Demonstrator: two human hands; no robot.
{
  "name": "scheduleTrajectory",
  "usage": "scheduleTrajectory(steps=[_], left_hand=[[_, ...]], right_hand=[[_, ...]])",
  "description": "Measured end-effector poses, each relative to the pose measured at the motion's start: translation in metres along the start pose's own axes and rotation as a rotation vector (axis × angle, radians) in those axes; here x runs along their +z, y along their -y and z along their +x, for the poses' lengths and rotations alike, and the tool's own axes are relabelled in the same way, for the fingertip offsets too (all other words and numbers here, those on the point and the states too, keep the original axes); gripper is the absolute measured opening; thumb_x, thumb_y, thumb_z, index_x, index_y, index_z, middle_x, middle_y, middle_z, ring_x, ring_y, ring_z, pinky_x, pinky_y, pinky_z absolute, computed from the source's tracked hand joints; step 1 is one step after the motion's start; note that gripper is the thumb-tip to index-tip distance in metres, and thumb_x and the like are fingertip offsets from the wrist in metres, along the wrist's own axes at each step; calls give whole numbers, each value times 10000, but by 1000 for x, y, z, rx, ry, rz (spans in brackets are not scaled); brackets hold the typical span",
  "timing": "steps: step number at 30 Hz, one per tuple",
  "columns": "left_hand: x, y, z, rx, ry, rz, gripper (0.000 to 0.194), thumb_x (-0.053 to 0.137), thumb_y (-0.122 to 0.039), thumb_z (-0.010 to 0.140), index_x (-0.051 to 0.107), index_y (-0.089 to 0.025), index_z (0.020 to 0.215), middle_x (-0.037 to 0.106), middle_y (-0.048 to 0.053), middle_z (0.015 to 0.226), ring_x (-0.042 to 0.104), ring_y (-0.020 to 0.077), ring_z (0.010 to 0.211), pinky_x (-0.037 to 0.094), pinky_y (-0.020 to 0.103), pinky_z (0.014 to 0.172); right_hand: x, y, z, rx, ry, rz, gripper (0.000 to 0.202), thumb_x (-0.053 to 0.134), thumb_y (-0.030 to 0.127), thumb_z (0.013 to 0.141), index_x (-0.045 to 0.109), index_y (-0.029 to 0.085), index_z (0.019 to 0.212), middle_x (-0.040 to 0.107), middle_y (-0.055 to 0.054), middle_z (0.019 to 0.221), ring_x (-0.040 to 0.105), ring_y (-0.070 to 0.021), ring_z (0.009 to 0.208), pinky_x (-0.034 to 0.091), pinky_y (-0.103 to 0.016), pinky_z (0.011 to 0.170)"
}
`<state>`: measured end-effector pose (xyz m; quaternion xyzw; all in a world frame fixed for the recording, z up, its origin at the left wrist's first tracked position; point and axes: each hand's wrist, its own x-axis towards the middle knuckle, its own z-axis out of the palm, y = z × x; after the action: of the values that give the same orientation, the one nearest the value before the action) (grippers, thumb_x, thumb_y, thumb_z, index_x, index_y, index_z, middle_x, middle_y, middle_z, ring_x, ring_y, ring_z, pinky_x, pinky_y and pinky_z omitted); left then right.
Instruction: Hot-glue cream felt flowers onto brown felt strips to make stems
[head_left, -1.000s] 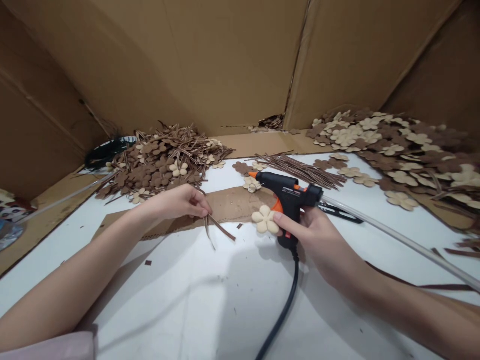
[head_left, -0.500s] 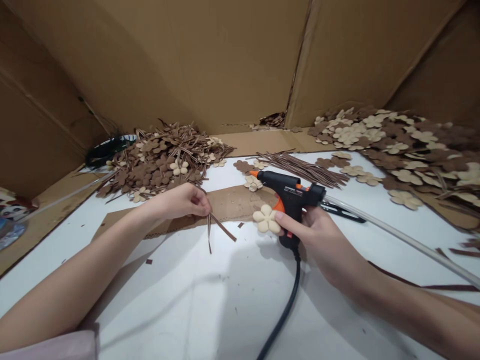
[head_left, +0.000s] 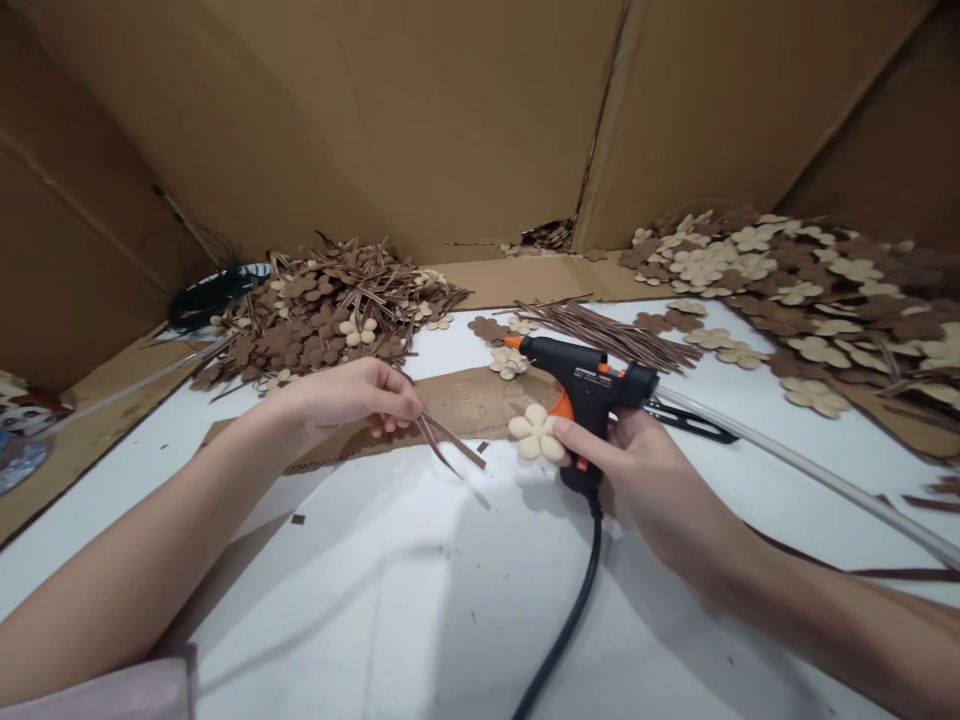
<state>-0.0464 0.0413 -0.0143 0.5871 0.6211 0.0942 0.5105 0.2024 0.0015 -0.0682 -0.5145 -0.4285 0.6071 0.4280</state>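
Observation:
My left hand (head_left: 367, 397) pinches thin brown strips (head_left: 450, 443) between thumb and fingers; their loose ends point down to the right above the white table. My right hand (head_left: 630, 455) is wrapped round the handle of a black and orange hot glue gun (head_left: 592, 385), its orange nozzle pointing left. Under my right thumb, against the gun's handle, is a cream five-petal flower (head_left: 535, 433). A clear glue stick (head_left: 795, 456) runs out of the gun's back. Below my left hand lies a strip of cardboard (head_left: 465, 395).
Brown and cream flowers with stems form a heap (head_left: 322, 320) at back left. More flower cutouts (head_left: 817, 290) pile up at back right. A bundle of brown strips (head_left: 607, 332) lies between them. The gun's black cord (head_left: 562, 640) crosses the front. Cardboard walls (head_left: 390, 120) enclose the table.
The strips' free ends have swung to the right, and my left hand has turned slightly with its fingers more in view. My right hand, gun and flower are nearly still.

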Motion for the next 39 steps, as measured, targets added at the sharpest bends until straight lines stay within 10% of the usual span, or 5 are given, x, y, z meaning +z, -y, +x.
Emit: scheduleTrajectory(steps=[20, 28, 39], left_hand=[[14, 9, 12, 69, -295, 608, 151, 520, -299, 689, 549, -184, 594, 576, 17, 583, 494, 163, 557, 320, 253, 521], [24, -21, -36, 274, -54, 613, 233, 466, -384, 787, 568, -208, 674, 568, -1, 618, 481, 140, 537, 348, 229, 481], [97, -11, -45, 863, -597, 842, 181, 435, -145, 838, 539, -190, 696, 571, 27, 635, 489, 158, 583, 374, 279, 525]], right_hand=[[0, 4, -1, -9, 44, -12, 286, 683, 372, 705, 607, 183, 906, 657, -28, 787, 638, -198, 781, 491, -318, 711], [-1, 3, -2, -60, 14, -94, 300, 661, 389, 709, 587, 179, 910, 645, -41, 835, 620, -221, 820, 495, -341, 694], [5, 5, -9, -152, 135, -125, 222, 576, 333, 795, 574, 169, 944, 636, -52, 917, 586, -222, 932, 447, -360, 829]])
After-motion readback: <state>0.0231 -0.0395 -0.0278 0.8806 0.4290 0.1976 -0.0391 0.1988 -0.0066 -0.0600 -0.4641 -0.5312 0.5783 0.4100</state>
